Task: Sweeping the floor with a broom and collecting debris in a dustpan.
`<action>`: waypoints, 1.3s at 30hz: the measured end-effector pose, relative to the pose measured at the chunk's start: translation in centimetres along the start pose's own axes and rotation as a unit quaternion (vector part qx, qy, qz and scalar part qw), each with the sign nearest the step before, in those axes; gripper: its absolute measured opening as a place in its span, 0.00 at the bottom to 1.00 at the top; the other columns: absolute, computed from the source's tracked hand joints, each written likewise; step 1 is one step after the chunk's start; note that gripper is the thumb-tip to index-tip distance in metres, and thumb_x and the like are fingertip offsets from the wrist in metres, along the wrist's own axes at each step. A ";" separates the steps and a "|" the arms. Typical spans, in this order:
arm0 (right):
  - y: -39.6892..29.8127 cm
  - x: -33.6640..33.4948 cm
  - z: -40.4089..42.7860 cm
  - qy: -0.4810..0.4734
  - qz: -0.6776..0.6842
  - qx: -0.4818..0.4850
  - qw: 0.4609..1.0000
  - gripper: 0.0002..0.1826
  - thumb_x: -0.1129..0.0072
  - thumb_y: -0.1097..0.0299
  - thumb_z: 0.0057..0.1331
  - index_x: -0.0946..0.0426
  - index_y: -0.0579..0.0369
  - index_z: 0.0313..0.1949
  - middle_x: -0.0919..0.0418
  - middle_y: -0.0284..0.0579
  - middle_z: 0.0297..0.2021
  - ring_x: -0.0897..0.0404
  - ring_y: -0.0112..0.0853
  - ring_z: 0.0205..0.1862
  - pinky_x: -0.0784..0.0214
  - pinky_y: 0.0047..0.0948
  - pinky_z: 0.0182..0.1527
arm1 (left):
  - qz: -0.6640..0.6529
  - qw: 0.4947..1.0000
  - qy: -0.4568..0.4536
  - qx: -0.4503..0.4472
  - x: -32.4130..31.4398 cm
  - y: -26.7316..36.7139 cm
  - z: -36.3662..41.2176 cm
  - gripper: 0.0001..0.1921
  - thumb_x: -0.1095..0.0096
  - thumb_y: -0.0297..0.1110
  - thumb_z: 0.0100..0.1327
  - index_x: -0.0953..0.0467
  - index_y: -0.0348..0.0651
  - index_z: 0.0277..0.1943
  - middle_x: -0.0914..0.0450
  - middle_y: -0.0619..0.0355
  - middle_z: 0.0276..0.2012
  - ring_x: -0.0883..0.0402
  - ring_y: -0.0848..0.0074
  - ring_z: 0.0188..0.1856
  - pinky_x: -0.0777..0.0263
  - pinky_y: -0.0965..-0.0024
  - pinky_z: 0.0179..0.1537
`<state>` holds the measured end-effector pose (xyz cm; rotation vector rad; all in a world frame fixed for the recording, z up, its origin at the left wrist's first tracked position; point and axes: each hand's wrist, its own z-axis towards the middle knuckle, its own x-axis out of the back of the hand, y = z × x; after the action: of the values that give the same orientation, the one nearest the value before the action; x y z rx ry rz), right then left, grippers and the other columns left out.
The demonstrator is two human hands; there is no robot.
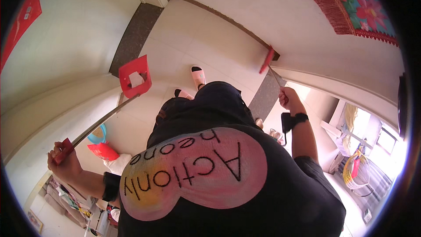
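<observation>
My left hand grips the red end of a long metal handle. At the handle's far end is a red dustpan, held to the left of my feet. Inside the pan lie a white, paper-like scrap and some dark bits. My right hand is closed around the thin stick of a broom. Its red head is at the foot of the wall, by the end of the dark baseboard. Whether the bristles press on the floor is hard to tell.
Pink slippers are on my feet on the pale tiled floor. Dark stone thresholds cross both doorways. Several shoes stand beyond the right one. A blue-rimmed container and a red bag lie at the left.
</observation>
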<state>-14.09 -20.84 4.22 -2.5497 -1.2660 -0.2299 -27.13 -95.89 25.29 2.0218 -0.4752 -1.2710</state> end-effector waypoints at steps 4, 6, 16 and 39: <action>-2.7 0.8 6.4 0.023 -0.055 0.009 0.998 0.16 0.54 0.65 0.59 0.41 0.47 0.14 0.37 0.35 0.09 0.41 0.27 0.08 0.51 0.24 0.09 | 0.049 0.998 -0.038 -0.022 -0.6 0.6 0.5 0.08 0.42 0.29 0.58 0.31 0.39 0.25 0.27 0.54 0.24 0.26 0.61 0.45 0.40 0.49 0.57; -4.1 0.9 8.8 0.002 -0.252 0.153 0.956 0.16 0.54 0.65 0.57 0.41 0.50 0.13 0.38 0.37 0.09 0.41 0.30 0.07 0.53 0.28 0.09 | 0.019 0.998 -0.052 -0.002 -2.0 -0.2 -0.1 0.09 0.42 0.29 0.58 0.31 0.39 0.24 0.27 0.55 0.24 0.26 0.61 0.45 0.40 0.50 0.56; -5.2 -14.3 3.6 -0.099 -0.404 0.154 0.896 0.14 0.53 0.65 0.58 0.35 0.57 0.17 0.35 0.40 0.10 0.38 0.28 0.09 0.51 0.27 0.10 | 0.038 0.999 -0.013 -0.030 -5.1 -1.5 -1.9 0.07 0.41 0.28 0.56 0.30 0.39 0.25 0.28 0.55 0.23 0.26 0.60 0.43 0.41 0.52 0.57; -10.2 -27.8 -0.8 -0.128 -0.650 0.260 0.703 0.15 0.59 0.72 0.60 0.25 0.61 0.20 0.23 0.47 0.16 0.26 0.34 0.14 0.33 0.37 0.17 | 0.040 0.999 -0.023 -0.001 -7.3 -3.1 -3.4 0.13 0.47 0.31 0.61 0.37 0.44 0.22 0.34 0.60 0.21 0.27 0.68 0.39 0.40 0.56 0.53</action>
<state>-38.94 -36.13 -0.57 -0.8549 -2.5459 0.2164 -27.61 -87.91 28.68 1.9555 -0.5713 -1.2703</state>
